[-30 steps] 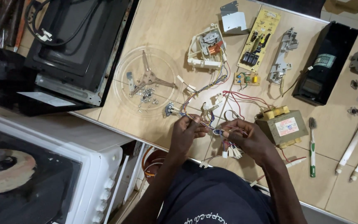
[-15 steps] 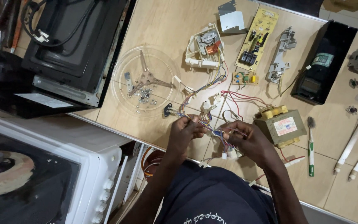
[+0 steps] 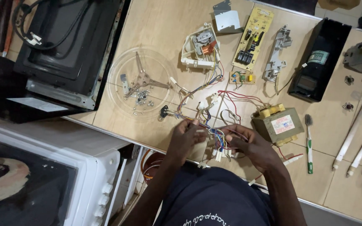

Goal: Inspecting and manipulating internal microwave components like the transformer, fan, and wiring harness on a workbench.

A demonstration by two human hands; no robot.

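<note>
Both hands close together over the near edge of the surface point(image 3: 164, 25), working one bundle of coloured wires point(image 3: 215, 136). Left hand point(image 3: 186, 137) curled shut, fingertips pinching strands of the bundle near its left end. Right hand point(image 3: 248, 144) likewise closed, thumb and fingers gripping the same bundle from the other side. White plug connectors point(image 3: 221, 155) dangling from the wires just below and between the two hands. Further strands running up and away across the tan top toward a white switch assembly point(image 3: 198, 51), with a small dark lamp socket point(image 3: 164, 111) at the end of one lead just left of the left hand.

Just right of the right hand, a boxy transformer point(image 3: 277, 124) with yellow ends, red leads looping from it. Beside that, a toothbrush point(image 3: 309, 142) with a green and white handle lying flat. Farther back, a yellow circuit board point(image 3: 252, 37), a smaller board point(image 3: 239, 78) below it, a grey latch bracket point(image 3: 275, 54) and a long black panel point(image 3: 319, 60).

Left of the wiring, a clear glass turntable plate point(image 3: 118, 98) holding a three-armed roller ring and a scatter of screws point(image 3: 141, 98). Beyond it, a black oven casing point(image 3: 63, 46) on its side. At lower left, below the surface edge, a white appliance point(image 3: 84, 146). Two white tubes point(image 3: 357, 125) lying well to the right.
</note>
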